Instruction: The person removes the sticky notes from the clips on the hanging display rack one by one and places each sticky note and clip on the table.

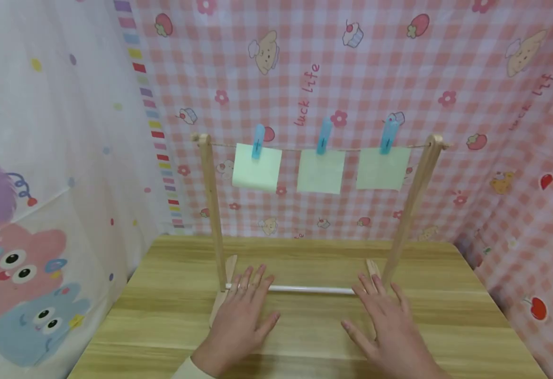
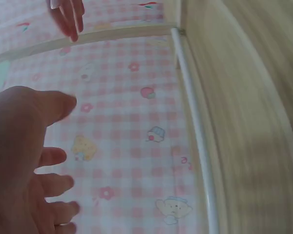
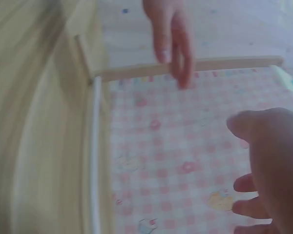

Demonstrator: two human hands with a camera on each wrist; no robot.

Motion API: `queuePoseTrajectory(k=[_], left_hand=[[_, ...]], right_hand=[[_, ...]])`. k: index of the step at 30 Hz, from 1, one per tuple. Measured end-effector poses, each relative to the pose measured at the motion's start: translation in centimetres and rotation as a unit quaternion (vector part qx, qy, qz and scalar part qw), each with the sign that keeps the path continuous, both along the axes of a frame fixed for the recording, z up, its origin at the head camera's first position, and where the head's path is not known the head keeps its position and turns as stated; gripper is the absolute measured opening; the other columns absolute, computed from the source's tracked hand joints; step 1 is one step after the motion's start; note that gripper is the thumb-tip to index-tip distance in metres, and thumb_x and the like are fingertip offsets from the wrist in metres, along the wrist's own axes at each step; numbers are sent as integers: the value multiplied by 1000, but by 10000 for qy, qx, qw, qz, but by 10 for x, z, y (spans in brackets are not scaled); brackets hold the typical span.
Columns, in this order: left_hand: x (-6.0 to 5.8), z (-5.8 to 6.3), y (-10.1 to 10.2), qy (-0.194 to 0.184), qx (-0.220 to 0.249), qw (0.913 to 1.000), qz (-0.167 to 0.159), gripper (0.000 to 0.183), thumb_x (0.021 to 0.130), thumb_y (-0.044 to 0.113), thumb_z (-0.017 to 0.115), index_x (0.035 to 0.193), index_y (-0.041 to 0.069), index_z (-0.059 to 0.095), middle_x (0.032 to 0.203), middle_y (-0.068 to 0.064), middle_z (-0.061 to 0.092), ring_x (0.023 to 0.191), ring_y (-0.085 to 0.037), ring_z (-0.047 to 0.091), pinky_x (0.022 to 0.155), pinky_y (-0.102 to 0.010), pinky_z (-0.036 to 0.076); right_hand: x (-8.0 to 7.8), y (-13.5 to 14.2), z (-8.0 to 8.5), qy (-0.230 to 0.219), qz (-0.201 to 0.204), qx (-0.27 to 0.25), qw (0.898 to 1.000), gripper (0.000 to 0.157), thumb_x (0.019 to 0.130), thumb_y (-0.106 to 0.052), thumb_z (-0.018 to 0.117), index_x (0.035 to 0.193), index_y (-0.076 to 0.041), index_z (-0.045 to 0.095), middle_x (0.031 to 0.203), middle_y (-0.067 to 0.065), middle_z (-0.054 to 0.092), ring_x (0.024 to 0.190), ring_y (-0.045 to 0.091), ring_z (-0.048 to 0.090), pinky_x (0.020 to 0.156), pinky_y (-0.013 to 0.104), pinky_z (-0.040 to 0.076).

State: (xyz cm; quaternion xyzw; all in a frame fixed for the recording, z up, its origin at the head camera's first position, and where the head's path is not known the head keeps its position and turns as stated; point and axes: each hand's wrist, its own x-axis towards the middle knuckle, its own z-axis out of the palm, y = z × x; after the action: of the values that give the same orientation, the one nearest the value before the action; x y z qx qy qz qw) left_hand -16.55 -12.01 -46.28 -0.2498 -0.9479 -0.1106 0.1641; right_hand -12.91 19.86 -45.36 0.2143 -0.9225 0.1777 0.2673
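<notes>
Wooden stand (image 1: 213,210), one, upright on the desk (image 1: 309,337), set toward its rear: two posts, a white rod (image 1: 309,289) low between them, a string (image 1: 224,145) across the tops. On the string, three pale green notes (image 1: 321,173), side by side and apart, each under a blue clothespin (image 1: 324,136).

Hands, two, bare: left hand (image 1: 242,316) before the left post, right hand (image 1: 390,329) before the right. Fingers of both lightly spread, clamped on nothing; from the wrist views I judge them raised, clear of the rod.

Hazards, as judged from where I stand: a fingertip catching a post or the rod could shove or rack the light-looking stand; a jolt could set the notes swinging; a clothespin with a shallow bite could let its note slip. The left note hangs aslant, so its hold deserves the closer look.

Edges and room: checked cloth (image 1: 304,42) close behind, leaving a narrow strip of desk at the rear; bare wood outside both posts, the desk's side edges beyond. Widest room lies between the hands and toward the person; the front edge is out of view.
</notes>
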Motion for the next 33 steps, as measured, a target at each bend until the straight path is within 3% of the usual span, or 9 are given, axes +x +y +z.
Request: queuePoseTrajectory(k=[4, 6, 8, 10, 12, 14, 16, 21, 33], left_hand=[[-2, 9, -3, 69, 889, 9960, -14, 55, 101, 32, 75, 147, 6, 61, 157, -13, 62, 141, -38, 62, 114, -58, 53], [-3, 14, -5, 131, 1302, 9914, 7, 47, 99, 27, 78, 140, 7, 66, 144, -10, 72, 104, -21, 77, 98, -50, 63], [-4, 19, -6, 32, 1736, 9848, -22, 41, 99, 23, 79, 136, 7, 69, 134, -10, 77, 65, -6, 66, 74, -37, 65], [-6, 24, -8, -143, 2147, 9766, -15, 34, 100, 19, 78, 131, 8, 72, 126, -9, 80, 50, 1, 51, 62, -27, 58], [-9, 29, -10, -355, 2518, 9671, -35, 28, 102, 18, 76, 128, 8, 73, 123, -9, 81, 53, 0, 59, 62, -23, 57], [-12, 35, -11, -479, 2772, 9596, -60, 24, 103, 18, 75, 126, 9, 75, 121, -8, 82, 78, -11, 77, 68, -25, 62], [-15, 41, -12, -541, 2933, 9545, -64, 22, 103, 18, 75, 124, 10, 77, 119, -6, 82, 105, -23, 79, 80, -30, 66], [-24, 57, -12, -649, 3396, 9383, -67, 23, 103, 18, 76, 124, 9, 78, 117, -5, 82, 103, -24, 79, 85, -36, 66], [-48, 93, -15, -895, 4990, 8619, -67, 29, 106, 18, 72, 131, 4, 74, 124, -13, 80, 113, -25, 75, 91, -20, 58]], right_hand=[[-5, 1, 19, 359, 422, -902, 9944, 58, 81, -10, 92, 135, -8, 71, 144, 12, 71, 131, 43, 67, 116, 49, 39], [-8, 1, 30, 538, 648, -1156, 9897, 57, 78, -1, 91, 132, -9, 73, 137, 7, 76, 123, 36, 72, 113, 32, 44], [-11, 1, 41, 622, 853, -1326, 9855, 55, 78, 3, 90, 129, -10, 75, 130, 4, 79, 117, 27, 75, 107, 13, 44], [-13, 0, 53, 490, 1094, -1491, 9815, 52, 81, 4, 88, 129, -11, 76, 123, 5, 81, 91, 8, 74, 90, 3, 46], [-14, -1, 65, 234, 1268, -1636, 9781, 46, 85, 3, 85, 127, -14, 77, 117, 8, 82, 65, -9, 57, 66, 2, 45], [-15, -3, 76, -31, 1358, -1699, 9761, 40, 90, 0, 83, 126, -16, 78, 114, 9, 82, 56, -15, 39, 50, 8, 37], [-17, -5, 88, -208, 1402, -1687, 9754, 34, 93, -3, 81, 124, -17, 78, 112, 7, 83, 55, -14, 40, 44, 12, 34], [-28, -10, 116, -319, 1538, -1506, 9760, 26, 98, -4, 78, 120, -16, 81, 111, -2, 84, 93, 4, 75, 69, 18, 57], [-56, -29, 184, -281, 2141, -1549, 9641, 20, 100, -2, 74, 117, -10, 81, 111, 5, 84, 94, 13, 80, 78, 20, 63]])
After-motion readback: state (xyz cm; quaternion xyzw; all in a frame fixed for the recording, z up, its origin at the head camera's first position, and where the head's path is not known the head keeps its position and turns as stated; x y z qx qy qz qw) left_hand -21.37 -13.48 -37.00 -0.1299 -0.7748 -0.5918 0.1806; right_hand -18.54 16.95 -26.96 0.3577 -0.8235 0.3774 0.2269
